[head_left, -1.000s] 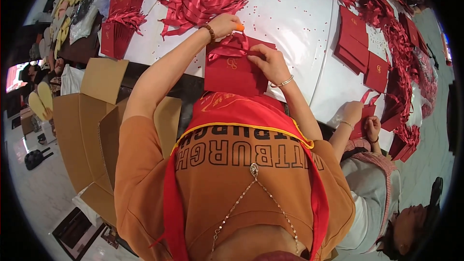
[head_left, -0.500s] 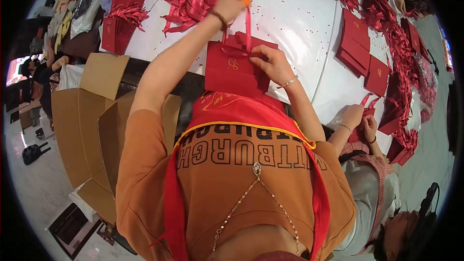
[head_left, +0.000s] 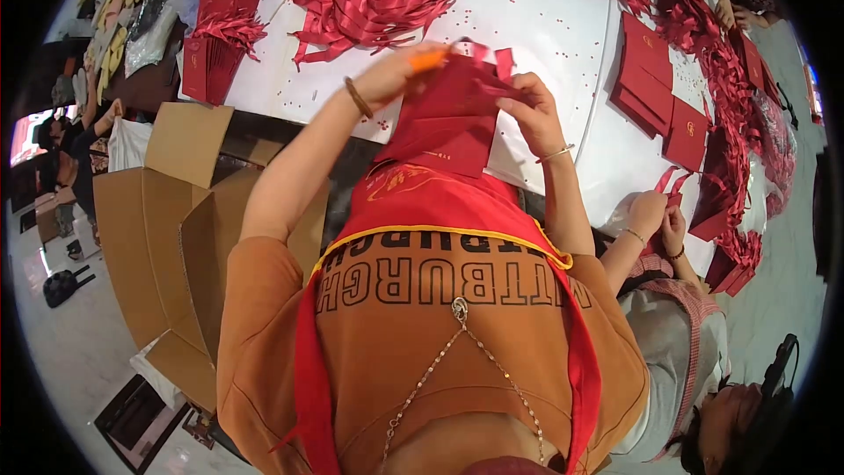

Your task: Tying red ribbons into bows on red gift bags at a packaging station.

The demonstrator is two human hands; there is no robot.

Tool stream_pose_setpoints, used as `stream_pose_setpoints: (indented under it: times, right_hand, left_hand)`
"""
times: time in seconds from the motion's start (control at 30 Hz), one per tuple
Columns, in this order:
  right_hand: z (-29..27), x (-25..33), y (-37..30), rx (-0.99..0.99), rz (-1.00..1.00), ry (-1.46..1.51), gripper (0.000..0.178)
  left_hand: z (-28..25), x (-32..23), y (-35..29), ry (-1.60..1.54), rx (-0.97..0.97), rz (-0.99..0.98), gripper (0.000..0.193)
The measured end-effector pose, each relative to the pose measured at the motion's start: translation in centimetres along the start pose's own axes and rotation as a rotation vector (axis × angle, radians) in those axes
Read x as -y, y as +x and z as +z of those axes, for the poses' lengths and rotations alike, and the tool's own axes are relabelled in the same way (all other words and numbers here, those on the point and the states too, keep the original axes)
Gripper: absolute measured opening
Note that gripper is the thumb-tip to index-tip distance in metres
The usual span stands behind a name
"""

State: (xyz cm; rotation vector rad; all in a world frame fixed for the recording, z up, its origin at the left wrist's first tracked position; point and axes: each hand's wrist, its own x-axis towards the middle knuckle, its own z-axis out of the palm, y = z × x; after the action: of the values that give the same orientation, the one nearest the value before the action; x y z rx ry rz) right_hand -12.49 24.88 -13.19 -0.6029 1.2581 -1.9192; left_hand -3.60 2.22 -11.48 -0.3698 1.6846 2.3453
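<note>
A dark red paper bag (head_left: 450,119) stands tilted at the near table edge, close against my red apron (head_left: 440,207). My left hand (head_left: 396,77) is closed at the bag's upper left, with an orange piece (head_left: 428,61) at its fingers; motion blurs it, and I cannot make out whether the piece is worn or held. On the other side, my right hand (head_left: 536,113) pinches the bag's upper right edge between thumb and fingers. A red ribbon handle (head_left: 492,62) loops up from the bag's top, between both hands.
Beyond lies a heap of red ribbons (head_left: 374,0). Stacked red bags (head_left: 215,44) are at the far left, more flat red bags (head_left: 643,79) at the right. An opened cardboard box (head_left: 145,237) stands left. A co-worker's hands (head_left: 659,215) handle red ribbon nearby.
My left hand has come down and nearer from above the bag to its upper left edge. My right hand has shifted slightly right. The bag has tilted, and its ribbon no longer stretches up.
</note>
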Motion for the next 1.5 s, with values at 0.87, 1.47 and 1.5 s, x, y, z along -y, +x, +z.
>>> stream_pose_setpoints:
  times: [0.87, 1.47, 1.5]
  right_hand:
    - [2.5, -2.1, 2.1, -0.227, -0.287, -1.365, 0.030]
    - [3.2, -0.5, 2.8, -0.121, 0.090, -1.268, 0.028]
    - [3.4, -0.8, 2.9, -0.111, 0.093, -1.264, 0.029]
  left_hand:
    - [-4.5, 5.2, 3.7, 1.310, -0.676, 0.247, 0.015]
    - [-8.1, -0.8, -2.7, 1.460, -0.335, -0.135, 0.027]
    - [-7.9, -0.8, -1.1, 1.378, -0.302, 0.099, 0.028]
